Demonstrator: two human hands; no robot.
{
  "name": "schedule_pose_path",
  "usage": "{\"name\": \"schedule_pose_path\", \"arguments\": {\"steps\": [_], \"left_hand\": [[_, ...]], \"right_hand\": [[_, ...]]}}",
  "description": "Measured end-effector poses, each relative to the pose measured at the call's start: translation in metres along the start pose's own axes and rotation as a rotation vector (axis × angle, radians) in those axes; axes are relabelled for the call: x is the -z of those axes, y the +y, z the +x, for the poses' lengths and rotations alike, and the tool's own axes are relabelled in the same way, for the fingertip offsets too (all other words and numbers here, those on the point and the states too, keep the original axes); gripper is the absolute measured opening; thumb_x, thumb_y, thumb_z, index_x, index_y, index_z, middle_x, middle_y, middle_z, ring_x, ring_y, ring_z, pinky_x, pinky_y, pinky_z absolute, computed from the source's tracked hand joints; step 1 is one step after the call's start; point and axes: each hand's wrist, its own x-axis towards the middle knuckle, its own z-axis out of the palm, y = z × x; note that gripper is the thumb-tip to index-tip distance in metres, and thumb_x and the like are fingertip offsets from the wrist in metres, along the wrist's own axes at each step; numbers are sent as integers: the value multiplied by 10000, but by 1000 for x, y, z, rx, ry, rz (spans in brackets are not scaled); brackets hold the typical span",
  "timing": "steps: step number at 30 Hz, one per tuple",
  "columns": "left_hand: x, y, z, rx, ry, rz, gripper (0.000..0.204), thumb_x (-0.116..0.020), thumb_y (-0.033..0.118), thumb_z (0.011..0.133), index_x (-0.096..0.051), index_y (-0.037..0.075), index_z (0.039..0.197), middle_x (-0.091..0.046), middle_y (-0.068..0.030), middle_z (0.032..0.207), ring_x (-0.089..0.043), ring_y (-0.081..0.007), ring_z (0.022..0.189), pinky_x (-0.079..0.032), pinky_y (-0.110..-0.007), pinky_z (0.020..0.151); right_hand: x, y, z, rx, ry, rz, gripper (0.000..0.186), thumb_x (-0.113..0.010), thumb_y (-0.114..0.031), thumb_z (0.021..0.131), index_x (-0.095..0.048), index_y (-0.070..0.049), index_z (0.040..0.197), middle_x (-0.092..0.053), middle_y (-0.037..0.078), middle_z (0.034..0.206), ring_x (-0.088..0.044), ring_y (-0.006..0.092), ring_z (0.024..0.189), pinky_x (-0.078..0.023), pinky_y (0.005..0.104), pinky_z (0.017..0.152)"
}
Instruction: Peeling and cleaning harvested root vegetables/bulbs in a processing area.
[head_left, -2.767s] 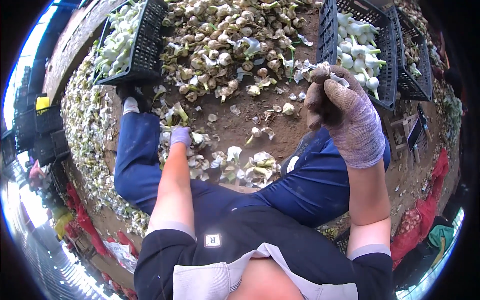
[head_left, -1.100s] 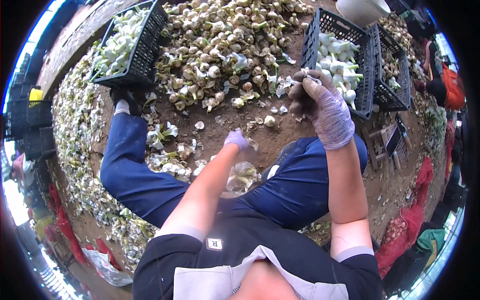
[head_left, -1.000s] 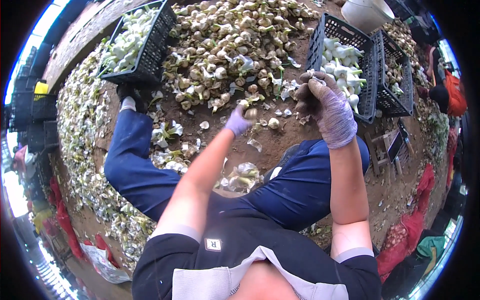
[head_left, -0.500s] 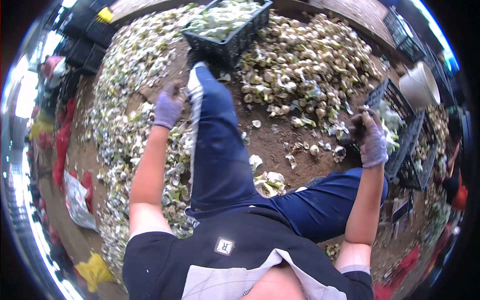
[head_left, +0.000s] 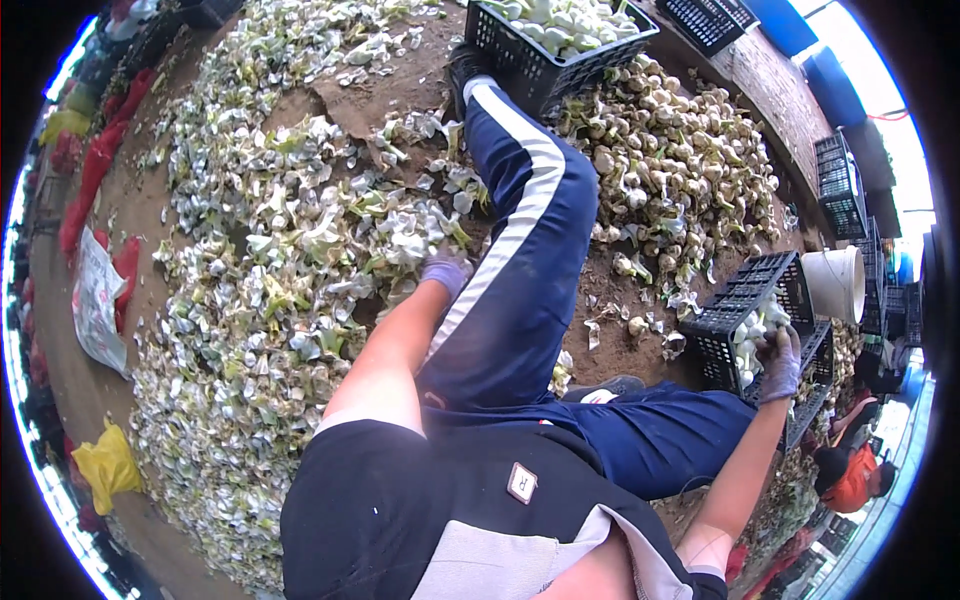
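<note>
My left hand, in a purple-and-grey glove, is low beside my raised leg, at the edge of a wide heap of garlic skins and leaf scraps. Its fingers are blurred and partly lost against the scraps. Over at the right, my gloved right hand is at the side of a black plastic crate holding white trimmed garlic bulbs. Its fingers are curled close to the bulbs; whatever is in them is hidden. Untrimmed tan garlic bulbs lie piled beyond my knees.
Another black crate, full of white bulbs, stands by my foot. A white bucket is behind the right-hand crate. More crates line the far right, where a person in orange is. A yellow bag lies at left.
My left hand has come down and inward to the scraps beside my leg. My right hand has lowered to the crate of bulbs. The whole view has turned and shifted left.
</note>
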Motion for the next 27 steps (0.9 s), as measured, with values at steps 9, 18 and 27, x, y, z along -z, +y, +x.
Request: {"name": "schedule_pose_path", "arguments": {"steps": [9,18,27], "left_hand": [[-21,-158,-181,378,-72,57,632,-629,153,712,-438,304,1296,-434,-63,1319,-381,-328,1265,-354,-456,999],[-85,-216,-320,782,-507,110,489,-573,334,811,-539,133,1255,-494,-85,1326,-481,-251,1211,-398,-440,980],[86,-129,-221,482,-79,-120,620,-603,279,747,-423,167,1330,-514,-179,1260,-495,-335,1165,-403,-394,976]], "right_hand": [[24,5,63,-212,-56,250,238,-570,-294,882,-556,-178,1089,-617,16,848,-573,161,669,-480,300,595],[-45,-2,71,-155,-115,28,278,-553,-308,891,-521,-174,1133,-591,15,813,-597,163,619,-467,300,517],[-103,16,87,489,79,-124,242,-557,-141,878,-552,-127,1120,-564,-2,860,-524,81,642,-463,257,528]]}}
